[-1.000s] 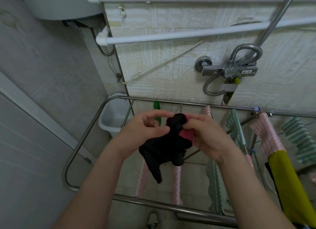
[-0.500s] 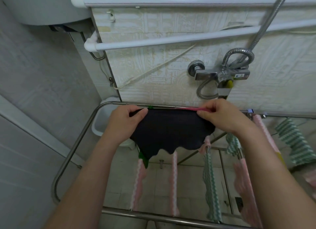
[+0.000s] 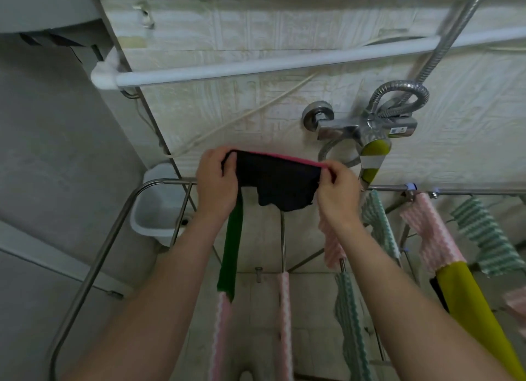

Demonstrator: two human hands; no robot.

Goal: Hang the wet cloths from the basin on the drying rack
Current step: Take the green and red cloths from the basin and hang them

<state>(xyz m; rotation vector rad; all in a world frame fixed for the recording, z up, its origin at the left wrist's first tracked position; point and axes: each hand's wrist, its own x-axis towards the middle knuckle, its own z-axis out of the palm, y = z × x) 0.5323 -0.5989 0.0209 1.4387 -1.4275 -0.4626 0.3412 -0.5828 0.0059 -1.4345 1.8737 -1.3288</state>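
Right now the black cloth [image 3: 280, 181], with its pink top hem, hangs in the air between both hands, just above the far rail of the drying rack [image 3: 455, 192] and not yet draped over any bar. The left hand [image 3: 217, 181] grips the left corner with its fingers curled round the hem. The right hand [image 3: 337, 194] pinches the right corner between thumb and fingers. The lower edge may brush the rail, but the view is too unclear to say.

The likeliest slip is that the cloth lands lopsided. If more of it falls on one side of the smooth metal rail, its wet weight could drag it off onto the floor. A green cloth [image 3: 232, 244] already hangs directly below the left hand, so setting the black one down there would overlap the two and slow their drying. A loose pinch on either corner would let that side drop.

Compared with half a second ago, the hands are closer together and higher, and the cloth is less stretched, its hem lifted off the line of the rail. A second ago it was a bunched wad between the hands. The white basin [image 3: 155, 210] sits beyond the rack's left corner.
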